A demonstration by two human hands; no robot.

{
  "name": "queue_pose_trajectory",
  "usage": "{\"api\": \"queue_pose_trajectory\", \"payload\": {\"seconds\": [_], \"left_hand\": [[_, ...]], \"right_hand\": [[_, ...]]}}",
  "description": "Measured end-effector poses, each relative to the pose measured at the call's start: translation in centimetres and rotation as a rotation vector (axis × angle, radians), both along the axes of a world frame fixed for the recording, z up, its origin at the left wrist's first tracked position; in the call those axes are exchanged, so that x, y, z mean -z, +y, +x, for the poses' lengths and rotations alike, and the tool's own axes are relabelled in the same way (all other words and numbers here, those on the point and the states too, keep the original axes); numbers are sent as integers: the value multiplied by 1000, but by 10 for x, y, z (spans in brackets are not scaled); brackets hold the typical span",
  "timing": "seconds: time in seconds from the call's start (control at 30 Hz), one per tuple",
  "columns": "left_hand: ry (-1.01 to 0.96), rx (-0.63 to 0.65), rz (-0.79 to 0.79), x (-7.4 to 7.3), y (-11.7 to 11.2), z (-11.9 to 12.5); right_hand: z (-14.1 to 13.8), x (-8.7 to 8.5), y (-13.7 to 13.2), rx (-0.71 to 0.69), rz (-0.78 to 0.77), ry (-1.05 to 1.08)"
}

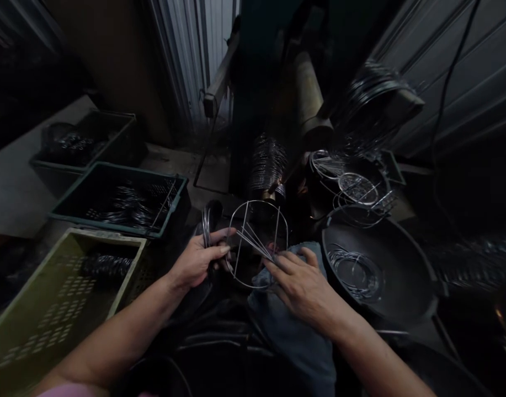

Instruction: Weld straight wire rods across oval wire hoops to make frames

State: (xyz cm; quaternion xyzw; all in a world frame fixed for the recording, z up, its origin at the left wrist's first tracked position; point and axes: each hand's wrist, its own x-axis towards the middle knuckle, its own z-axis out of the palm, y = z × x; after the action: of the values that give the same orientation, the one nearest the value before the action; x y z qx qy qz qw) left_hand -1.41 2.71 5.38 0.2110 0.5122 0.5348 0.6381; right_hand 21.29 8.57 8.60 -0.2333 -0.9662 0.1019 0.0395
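Silvery wire ring, yellow-green hole-patterned crate, teal-rimmed basket, blue cloth

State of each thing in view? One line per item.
Wire frame: round, two crossbars
Left hand: closed on the wire frame's edge
Straight wires: loose, fanned out
Right hand: closed on the straight wires
Yellow crate: open, partly filled
Black basin: open, wire rings inside
Blue cloth: draped, rumpled

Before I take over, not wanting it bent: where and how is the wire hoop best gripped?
Probably pinch the wire hoop by its upper right rim, from the right: that thin curve shows bare; the left hand holds the left edge, the right hand sits lower.
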Motion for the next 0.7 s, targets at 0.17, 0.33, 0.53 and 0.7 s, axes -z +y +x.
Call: {"api": "queue_pose_trajectory", "payload": {"seconds": [0.17, 0.33, 0.53, 0.7], "left_hand": [[-18, 1, 33, -1, 4, -5], [-72, 6, 12, -2, 13, -7], [-97, 6, 21, -7, 24, -9], [-127, -17, 38, -10, 31, -12]], "right_hand": [[-3, -3, 2, 17, 36, -45], [-6, -8, 9, 5, 31, -74], [-8, -18, 22, -15, 38, -79], [-12, -30, 33, -52, 47, -111]]}}
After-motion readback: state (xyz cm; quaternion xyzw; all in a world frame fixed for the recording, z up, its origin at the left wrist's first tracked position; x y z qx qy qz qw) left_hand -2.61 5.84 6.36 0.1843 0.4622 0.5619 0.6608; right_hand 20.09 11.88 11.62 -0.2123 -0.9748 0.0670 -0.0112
